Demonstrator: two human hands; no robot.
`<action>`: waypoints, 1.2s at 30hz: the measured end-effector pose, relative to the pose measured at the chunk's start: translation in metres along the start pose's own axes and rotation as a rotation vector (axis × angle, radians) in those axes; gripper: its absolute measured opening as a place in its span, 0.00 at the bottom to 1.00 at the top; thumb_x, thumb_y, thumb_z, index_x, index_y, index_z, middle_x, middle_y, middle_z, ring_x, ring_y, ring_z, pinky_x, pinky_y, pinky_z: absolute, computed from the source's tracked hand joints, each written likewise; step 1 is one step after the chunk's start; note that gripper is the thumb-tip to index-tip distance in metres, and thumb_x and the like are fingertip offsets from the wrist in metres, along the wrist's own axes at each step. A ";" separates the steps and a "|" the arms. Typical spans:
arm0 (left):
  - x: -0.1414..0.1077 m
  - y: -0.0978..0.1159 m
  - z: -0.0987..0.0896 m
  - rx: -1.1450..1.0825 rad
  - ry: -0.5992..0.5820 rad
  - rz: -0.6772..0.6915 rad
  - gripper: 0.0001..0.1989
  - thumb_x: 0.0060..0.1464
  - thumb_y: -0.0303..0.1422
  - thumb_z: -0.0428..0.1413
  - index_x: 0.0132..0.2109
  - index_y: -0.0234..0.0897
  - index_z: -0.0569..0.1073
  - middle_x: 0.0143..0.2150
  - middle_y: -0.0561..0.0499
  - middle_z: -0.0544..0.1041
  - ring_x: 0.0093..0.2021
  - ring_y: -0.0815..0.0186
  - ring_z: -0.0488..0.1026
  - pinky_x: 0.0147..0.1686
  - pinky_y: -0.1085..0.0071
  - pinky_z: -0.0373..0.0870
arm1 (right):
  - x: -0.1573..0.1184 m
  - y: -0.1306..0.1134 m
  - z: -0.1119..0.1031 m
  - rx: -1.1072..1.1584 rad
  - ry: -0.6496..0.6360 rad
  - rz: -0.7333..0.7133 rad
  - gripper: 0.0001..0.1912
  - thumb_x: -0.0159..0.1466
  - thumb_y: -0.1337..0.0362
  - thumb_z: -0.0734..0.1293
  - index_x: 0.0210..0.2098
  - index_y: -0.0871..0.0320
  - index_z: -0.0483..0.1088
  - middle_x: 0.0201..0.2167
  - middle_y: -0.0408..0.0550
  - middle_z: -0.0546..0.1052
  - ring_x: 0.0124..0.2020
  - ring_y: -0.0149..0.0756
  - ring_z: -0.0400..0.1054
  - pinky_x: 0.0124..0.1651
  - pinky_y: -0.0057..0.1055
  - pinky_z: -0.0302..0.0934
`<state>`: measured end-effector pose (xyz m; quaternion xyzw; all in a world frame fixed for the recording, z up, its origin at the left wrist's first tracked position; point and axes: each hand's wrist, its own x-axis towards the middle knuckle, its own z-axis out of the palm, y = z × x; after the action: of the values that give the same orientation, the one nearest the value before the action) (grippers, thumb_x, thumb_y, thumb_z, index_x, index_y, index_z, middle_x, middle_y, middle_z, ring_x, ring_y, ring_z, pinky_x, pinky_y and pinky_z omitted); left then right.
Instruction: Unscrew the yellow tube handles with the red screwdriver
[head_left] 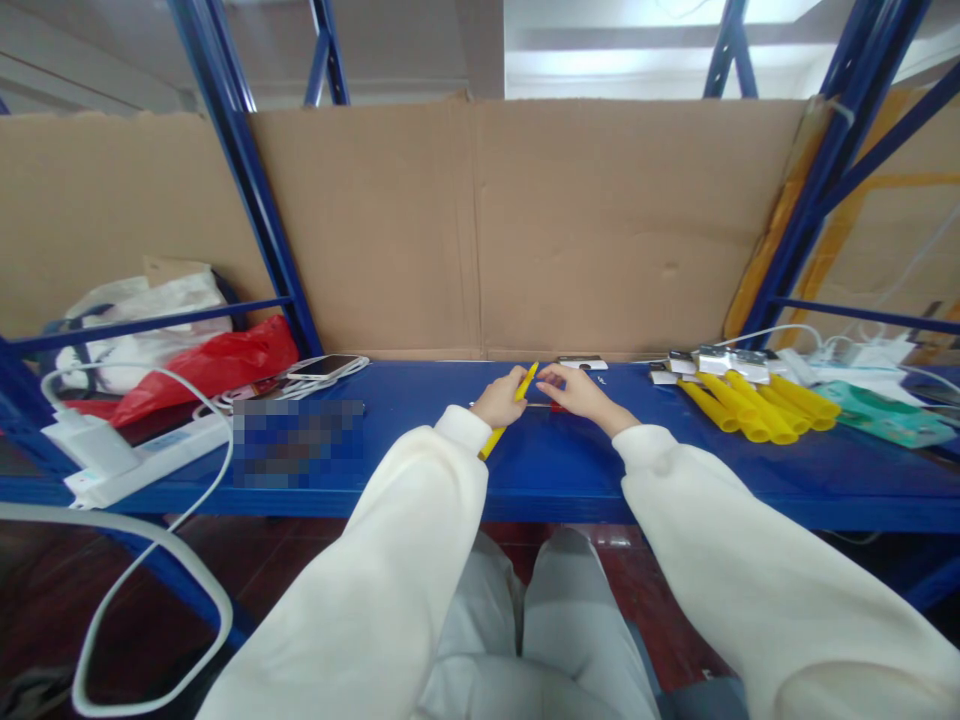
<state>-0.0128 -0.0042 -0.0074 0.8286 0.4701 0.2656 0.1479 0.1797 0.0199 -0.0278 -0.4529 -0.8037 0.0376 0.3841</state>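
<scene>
My left hand (501, 400) is closed around a slim yellow handle (493, 443). The handle slants up and to the right, and both its ends show past the fingers. Close beside its upper end is my right hand (583, 392), its fingers bent and thumb drawn in as in a pinch. Whatever lies between those fingertips is too small or hidden to make out. Under the right hand, on the blue table (551, 470), lies a red-ended tool (556, 407) with a thin shaft, partly covered by the hand. Behind it sits a flat silver-and-black piece (582, 362).
Several yellow tube-like handles (757, 408) with silver pieces lie at right, near a green packet (885, 412). At left are a white power strip (157, 465), a phone (327, 367) and a red bag (217, 365). A cardboard panel (480, 230) stands behind, between blue posts.
</scene>
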 end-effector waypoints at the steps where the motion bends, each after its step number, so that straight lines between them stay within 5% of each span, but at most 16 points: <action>1: 0.000 0.001 0.000 0.010 0.001 0.008 0.19 0.56 0.23 0.57 0.55 0.39 0.68 0.57 0.42 0.78 0.52 0.56 0.80 0.53 0.62 0.76 | 0.000 -0.001 0.000 -0.011 0.002 -0.002 0.07 0.65 0.64 0.67 0.42 0.57 0.75 0.37 0.48 0.82 0.35 0.36 0.74 0.45 0.34 0.68; 36: 0.002 0.001 0.004 -0.097 -0.040 0.020 0.22 0.55 0.23 0.57 0.56 0.38 0.68 0.58 0.41 0.77 0.46 0.57 0.81 0.47 0.61 0.78 | 0.000 -0.011 -0.007 -0.111 0.014 -0.119 0.09 0.65 0.68 0.62 0.30 0.57 0.72 0.27 0.46 0.77 0.28 0.34 0.69 0.35 0.28 0.58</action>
<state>-0.0087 -0.0034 -0.0098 0.8303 0.4454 0.2728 0.1945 0.1771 0.0114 -0.0183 -0.4250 -0.8275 -0.0329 0.3655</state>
